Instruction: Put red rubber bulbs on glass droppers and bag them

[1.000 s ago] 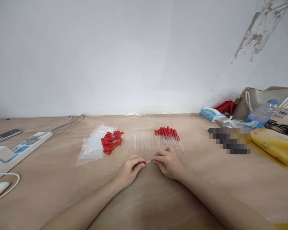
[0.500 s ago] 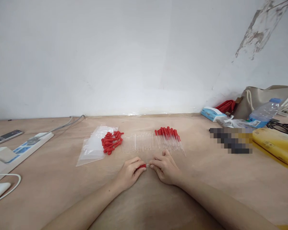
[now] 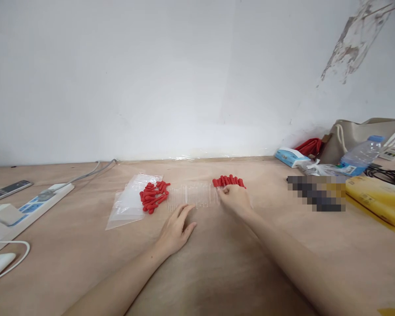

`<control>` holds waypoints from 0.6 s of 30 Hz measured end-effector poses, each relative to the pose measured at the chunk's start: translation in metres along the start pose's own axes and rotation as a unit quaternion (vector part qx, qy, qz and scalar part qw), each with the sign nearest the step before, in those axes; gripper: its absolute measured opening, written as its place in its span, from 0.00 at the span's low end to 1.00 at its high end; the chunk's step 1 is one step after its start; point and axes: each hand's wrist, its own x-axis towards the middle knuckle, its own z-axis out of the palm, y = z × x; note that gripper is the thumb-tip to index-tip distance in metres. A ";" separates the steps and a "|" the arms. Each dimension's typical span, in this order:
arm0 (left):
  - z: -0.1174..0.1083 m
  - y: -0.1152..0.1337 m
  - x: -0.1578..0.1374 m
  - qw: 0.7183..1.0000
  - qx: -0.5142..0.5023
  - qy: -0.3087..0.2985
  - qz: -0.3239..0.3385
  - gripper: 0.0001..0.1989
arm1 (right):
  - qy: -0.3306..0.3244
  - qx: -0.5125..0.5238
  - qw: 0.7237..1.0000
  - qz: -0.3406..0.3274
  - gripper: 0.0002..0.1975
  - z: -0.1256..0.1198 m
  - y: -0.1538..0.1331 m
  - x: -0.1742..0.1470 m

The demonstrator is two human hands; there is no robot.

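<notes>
My left hand [image 3: 175,231] rests on the table with fingers apart, holding nothing; its fingertips are close to the near ends of a row of clear thin tubes [image 3: 197,195]. Beyond it on the left lies a heap of red rubber bulbs [image 3: 150,198]. My right hand [image 3: 235,199] is at the group of red-capped droppers [image 3: 230,180] on the right, thumb and finger pinched on a dropper at its left end. That hand covers most of the droppers' clear stems.
Clear plastic bags [image 3: 127,206] lie left of the bulbs. Further left are a power strip [image 3: 49,199] with cables and a remote control [image 3: 8,192]. At the right stand a blue box [image 3: 291,157], a water bottle [image 3: 364,156], a grey bag [image 3: 365,127] and a yellow package [image 3: 378,197].
My hands have parted. The right one has carried the dropper forward to the capped group; the left has let go of the red bulb, opened and shifted slightly forward.
</notes>
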 end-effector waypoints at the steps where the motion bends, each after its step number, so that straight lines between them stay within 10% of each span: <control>1: -0.001 0.001 0.000 1.000 0.000 -0.002 0.001 0.20 | -0.006 0.002 1.000 0.031 0.17 0.002 -0.001 0.008; 9: -0.004 0.003 0.000 1.000 -0.008 -0.004 0.014 0.15 | 0.003 -0.028 0.995 0.096 0.17 0.030 -0.001 0.031; 18: -0.003 0.003 0.001 1.000 -0.002 -0.021 0.015 0.13 | -0.010 -0.089 0.996 -0.005 0.12 0.037 -0.017 0.015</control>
